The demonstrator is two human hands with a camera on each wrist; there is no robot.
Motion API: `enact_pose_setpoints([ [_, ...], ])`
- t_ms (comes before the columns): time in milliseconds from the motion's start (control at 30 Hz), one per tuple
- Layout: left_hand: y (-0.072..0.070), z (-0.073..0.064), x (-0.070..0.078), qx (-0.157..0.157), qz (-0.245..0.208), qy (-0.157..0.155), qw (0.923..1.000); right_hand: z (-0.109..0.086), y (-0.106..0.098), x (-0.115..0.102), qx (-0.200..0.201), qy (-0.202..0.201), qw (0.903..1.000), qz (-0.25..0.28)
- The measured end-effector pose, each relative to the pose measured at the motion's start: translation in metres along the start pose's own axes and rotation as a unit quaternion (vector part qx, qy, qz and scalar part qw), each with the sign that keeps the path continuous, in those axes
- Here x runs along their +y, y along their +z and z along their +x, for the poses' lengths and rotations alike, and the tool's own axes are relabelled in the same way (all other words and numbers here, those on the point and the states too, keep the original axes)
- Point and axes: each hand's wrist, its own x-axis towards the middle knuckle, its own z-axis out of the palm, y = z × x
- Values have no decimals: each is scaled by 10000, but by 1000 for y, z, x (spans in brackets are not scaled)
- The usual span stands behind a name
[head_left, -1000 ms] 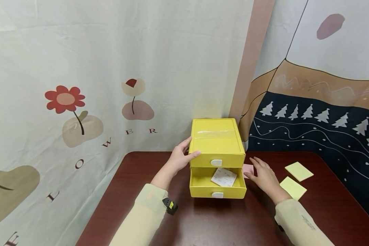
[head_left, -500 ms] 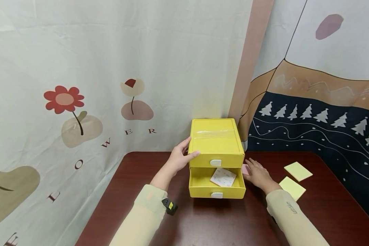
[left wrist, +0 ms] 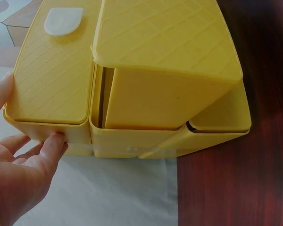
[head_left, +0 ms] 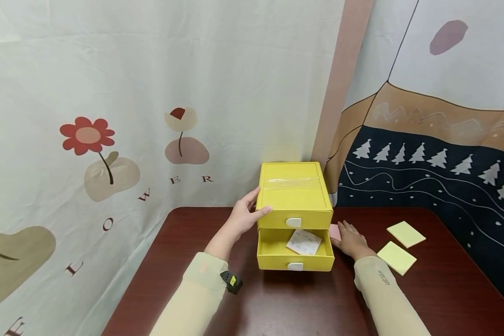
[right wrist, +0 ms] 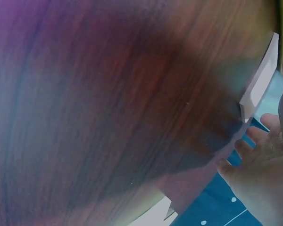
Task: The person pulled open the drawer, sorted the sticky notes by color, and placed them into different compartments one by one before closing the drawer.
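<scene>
A yellow two-drawer box (head_left: 294,198) stands on the table with its lower drawer (head_left: 277,262) pulled out. A white patterned square (head_left: 304,242) that looks like a note pad lies tilted in that drawer. My left hand (head_left: 240,218) rests at the box's left side, thumb at the front corner; the left wrist view shows its fingers (left wrist: 52,146) touching the upper part. Beside the box on the right, my right hand (head_left: 353,241) is over the table with fingers extended, next to a pink note pad (head_left: 334,232). The right wrist view shows the pad (right wrist: 262,82) just beyond the fingertips.
Two pale yellow note pads, one farther back (head_left: 406,234) and one nearer (head_left: 396,258), lie right of the right hand. The dark red table (head_left: 302,308) meets a printed curtain (head_left: 235,93) behind the box. Clear tape (head_left: 291,183) crosses the box top.
My right hand has moved left, toward the pink pad and the box's side, and its fingers lie lower. The left hand and the drawers stay as they were.
</scene>
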Motion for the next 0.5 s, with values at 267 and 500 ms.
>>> enact_pose_setpoints([
  [267, -3, -20, 31, -129, 116, 27, 9998, 5, 5, 0, -81, 61, 9998, -198],
  [500, -4, -21, 32, -161, 83, 26, 9998, 7, 4, 0, -28, 417, 9991, 41],
])
